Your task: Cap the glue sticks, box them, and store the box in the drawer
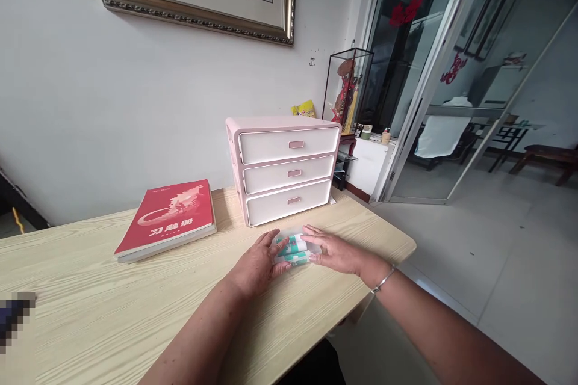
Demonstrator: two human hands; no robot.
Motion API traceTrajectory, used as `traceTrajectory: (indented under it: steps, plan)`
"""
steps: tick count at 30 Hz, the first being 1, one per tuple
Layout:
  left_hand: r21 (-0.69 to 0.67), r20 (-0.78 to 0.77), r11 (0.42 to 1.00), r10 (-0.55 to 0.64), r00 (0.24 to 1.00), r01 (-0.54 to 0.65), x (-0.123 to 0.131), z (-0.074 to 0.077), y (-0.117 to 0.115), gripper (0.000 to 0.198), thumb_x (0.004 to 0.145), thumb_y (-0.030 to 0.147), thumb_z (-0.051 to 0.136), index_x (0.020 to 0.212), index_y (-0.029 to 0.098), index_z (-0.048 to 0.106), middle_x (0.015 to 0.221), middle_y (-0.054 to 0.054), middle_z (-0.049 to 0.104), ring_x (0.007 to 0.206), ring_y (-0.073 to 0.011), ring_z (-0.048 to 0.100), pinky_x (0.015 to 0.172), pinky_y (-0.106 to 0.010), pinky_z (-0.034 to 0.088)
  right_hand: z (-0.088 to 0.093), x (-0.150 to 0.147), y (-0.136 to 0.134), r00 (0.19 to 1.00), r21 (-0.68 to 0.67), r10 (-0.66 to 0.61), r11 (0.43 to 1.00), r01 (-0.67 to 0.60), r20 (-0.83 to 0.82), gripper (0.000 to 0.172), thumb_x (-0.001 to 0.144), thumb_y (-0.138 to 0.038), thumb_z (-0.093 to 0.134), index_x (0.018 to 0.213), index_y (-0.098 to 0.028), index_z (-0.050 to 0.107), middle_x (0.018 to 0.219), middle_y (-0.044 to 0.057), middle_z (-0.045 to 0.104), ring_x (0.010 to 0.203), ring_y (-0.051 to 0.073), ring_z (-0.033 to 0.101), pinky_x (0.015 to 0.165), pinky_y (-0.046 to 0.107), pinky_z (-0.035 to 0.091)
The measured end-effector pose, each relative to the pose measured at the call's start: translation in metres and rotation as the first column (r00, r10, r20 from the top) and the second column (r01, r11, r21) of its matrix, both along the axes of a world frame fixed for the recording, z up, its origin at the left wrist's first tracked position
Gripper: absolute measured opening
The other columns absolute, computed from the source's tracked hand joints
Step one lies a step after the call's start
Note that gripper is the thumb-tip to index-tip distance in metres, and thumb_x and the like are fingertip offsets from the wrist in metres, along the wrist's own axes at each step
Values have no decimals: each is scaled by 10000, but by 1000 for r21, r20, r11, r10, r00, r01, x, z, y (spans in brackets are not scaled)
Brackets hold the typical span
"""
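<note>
A small translucent plastic box (288, 231) rests on the table in front of the drawer unit. Green-and-white tubes (295, 245) lie side by side in it. My left hand (256, 260) grips the box's left side, thumb at the near edge and fingers at the far one. On the opposite side my right hand (336, 251) holds the box the same way, its fingertips reaching over the rim. Parts of the box's sides are hidden behind my fingers. Just beyond stands a pink and white three-drawer unit (289, 162), all drawers closed.
A thick red book (174, 210) lies on the wooden table (135, 313), left of the drawers. The table's right corner is near my right wrist. Behind are a yellow packet (304, 109) and a glass display case (347, 90). A blurred dark object (13, 319) sits at the left edge.
</note>
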State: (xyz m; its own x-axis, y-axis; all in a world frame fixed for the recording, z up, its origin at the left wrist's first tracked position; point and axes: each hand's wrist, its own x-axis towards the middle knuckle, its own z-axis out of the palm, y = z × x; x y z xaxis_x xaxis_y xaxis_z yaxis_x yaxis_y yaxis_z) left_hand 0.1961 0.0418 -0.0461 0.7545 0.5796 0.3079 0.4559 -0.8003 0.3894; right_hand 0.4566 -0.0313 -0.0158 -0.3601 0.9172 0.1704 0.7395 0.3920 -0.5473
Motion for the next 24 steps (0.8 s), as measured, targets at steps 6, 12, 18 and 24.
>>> traceTrajectory:
  steps: [6, 12, 18, 24]
  plan:
    - [-19, 19, 1000, -10, 1000, 10, 1, 2, 3, 640, 882, 578, 570, 1432, 257, 505, 1535, -153, 391, 1376, -369, 408, 1089, -540, 410, 22, 5, 1, 984, 25, 87, 995, -92, 154, 588, 847, -306, 686, 1412, -298, 528, 1558, 62, 369, 1453, 284, 302, 1171, 480, 298]
    - [-69, 43, 997, -21, 999, 24, -1, 3, 4, 658, 858, 594, 596, 1435, 290, 504, 1544, -144, 377, 1373, -369, 419, 1081, -525, 427, 21, -1, 3, 984, 31, 32, 999, -38, 177, 596, 797, -287, 731, 1369, -288, 567, 1551, 85, 386, 1463, 298, 274, 1152, 493, 323]
    - [-65, 0, 998, 7, 1000, -7, -1, 3, 4, 692, 825, 544, 664, 1446, 297, 483, 1547, -146, 360, 1343, -382, 446, 1038, -536, 459, 11, 1, 10, 993, 41, 7, 999, -12, 115, 639, 705, -279, 800, 1307, -279, 584, 1498, 98, 460, 1405, 294, 394, 1076, 423, 428]
    - [-23, 38, 1000, 14, 999, -13, 1, -2, 2, 642, 832, 490, 677, 1416, 278, 514, 1507, -146, 392, 1344, -355, 437, 1072, -504, 434, 4, 2, 11, 993, 82, -36, 996, 27, 115, 668, 699, -285, 790, 1333, -283, 582, 1519, 109, 424, 1342, 293, 478, 1096, 422, 406]
